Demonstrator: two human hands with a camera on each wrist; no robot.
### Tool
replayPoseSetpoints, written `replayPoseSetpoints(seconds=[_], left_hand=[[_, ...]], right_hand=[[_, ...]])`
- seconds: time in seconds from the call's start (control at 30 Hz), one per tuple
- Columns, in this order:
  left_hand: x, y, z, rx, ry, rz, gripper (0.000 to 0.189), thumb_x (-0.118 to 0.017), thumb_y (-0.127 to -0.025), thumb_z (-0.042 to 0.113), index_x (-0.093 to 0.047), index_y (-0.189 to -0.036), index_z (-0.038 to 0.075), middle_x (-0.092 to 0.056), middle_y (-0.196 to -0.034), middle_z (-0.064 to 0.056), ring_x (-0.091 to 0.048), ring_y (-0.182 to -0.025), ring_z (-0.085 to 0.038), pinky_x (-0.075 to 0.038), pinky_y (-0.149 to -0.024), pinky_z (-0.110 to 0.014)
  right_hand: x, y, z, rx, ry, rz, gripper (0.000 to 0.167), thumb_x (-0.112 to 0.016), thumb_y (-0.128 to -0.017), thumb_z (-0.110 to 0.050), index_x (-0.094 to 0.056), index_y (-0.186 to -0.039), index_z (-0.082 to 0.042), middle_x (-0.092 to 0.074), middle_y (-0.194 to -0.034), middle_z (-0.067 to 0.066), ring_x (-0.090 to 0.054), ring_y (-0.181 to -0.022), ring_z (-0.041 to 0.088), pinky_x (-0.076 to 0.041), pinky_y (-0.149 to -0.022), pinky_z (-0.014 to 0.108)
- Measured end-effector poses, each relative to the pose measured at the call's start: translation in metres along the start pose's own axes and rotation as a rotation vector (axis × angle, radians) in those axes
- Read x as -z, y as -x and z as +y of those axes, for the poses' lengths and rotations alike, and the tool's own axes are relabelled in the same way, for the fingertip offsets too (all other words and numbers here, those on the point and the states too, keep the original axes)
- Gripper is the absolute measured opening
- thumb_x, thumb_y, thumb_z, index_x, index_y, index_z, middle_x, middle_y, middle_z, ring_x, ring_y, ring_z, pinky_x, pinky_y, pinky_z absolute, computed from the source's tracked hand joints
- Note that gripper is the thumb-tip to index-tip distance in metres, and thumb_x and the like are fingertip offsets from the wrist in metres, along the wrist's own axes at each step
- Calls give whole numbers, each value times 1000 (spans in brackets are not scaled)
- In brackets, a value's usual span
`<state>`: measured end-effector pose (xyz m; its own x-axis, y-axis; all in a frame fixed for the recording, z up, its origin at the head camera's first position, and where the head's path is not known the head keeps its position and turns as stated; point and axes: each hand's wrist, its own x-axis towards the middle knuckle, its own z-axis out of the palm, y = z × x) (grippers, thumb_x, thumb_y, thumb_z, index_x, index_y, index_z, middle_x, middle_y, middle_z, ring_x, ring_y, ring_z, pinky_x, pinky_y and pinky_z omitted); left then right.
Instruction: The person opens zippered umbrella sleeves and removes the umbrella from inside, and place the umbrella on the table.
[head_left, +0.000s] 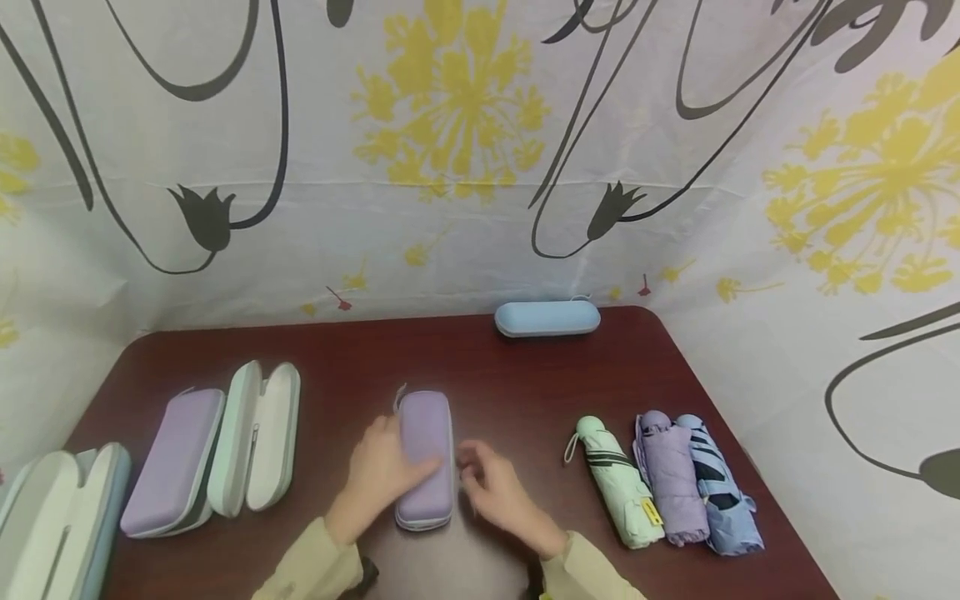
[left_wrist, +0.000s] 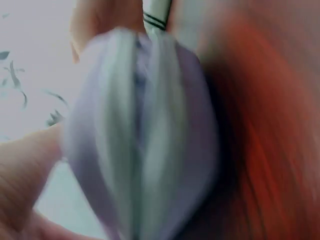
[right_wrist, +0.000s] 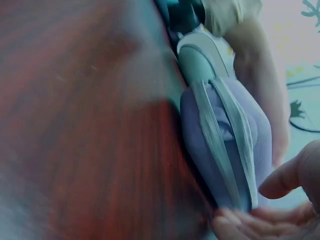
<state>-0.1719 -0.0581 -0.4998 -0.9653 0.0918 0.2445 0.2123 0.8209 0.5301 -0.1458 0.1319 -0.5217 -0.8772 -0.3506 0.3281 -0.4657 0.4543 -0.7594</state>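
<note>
A purple hard zip case [head_left: 426,423] lies upright in front of me on the dark red-brown table. My left hand [head_left: 382,467] grips it from the left, thumb across its top face and fingers along its side. Close by the case's right edge is my right hand [head_left: 501,493], its fingers loosely bent and nothing seen between them. In the right wrist view, the right fingertips [right_wrist: 235,220] are right at the zip edge. The zip [right_wrist: 220,140] stands parted along that side, with purple fabric showing in the gap. A zip pull [head_left: 400,397] sticks out at the top left corner.
To the left lie an opened mint case [head_left: 234,442], another purple case [head_left: 174,467] and an opened pale blue case [head_left: 108,517]. Three folded umbrellas, green [head_left: 618,483], purple [head_left: 673,483] and blue [head_left: 722,492], lie at right. A light blue case [head_left: 547,318] sits at the back edge.
</note>
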Motion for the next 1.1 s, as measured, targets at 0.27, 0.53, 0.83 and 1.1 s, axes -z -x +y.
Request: replayPoseSetpoints(seconds=[0.27,0.53,0.83,1.1], left_hand=[[2,22,33,97,-94,-45,89,-77,-55,55,-53,-108,-12,-48,-87,-16,-53,-73,-29,-48,-52,-41],[10,20,28,153,83,-114,86,-79,-55,38,-49,-119,-12,-49,-96,-20,-55,-70,-29,-49,-55,-41],[30,22,-3,296,423,-227,67,-75,-66,24,-47,-116,-12,-62,-89,-14,-61,-79,-23,-51,-68,-36],[36,29,-20,482,805,-320,55,-61,-78,15,-43,-120,-15,-57,-99,-21,-59,-80,-24,-54,-66,-42]], right_hand=[[-2,-9,9,16,69,-32,23,-57,-79,10,-63,-100,6,-67,-80,12,-60,-66,10,-50,-61,21],[-3,-11,4,-8,-6,-75,22,-59,-80,6,-62,-101,6,-68,-82,14,-65,-69,16,-51,-61,20],[-8,-19,0,57,79,49,25,-69,-78,-5,-63,-99,8,-58,-74,5,-52,-58,6,-44,-51,16],[-18,-32,-24,-143,171,-14,64,-74,-76,-31,-52,-120,11,-59,-97,17,-59,-80,23,-52,-68,30]])
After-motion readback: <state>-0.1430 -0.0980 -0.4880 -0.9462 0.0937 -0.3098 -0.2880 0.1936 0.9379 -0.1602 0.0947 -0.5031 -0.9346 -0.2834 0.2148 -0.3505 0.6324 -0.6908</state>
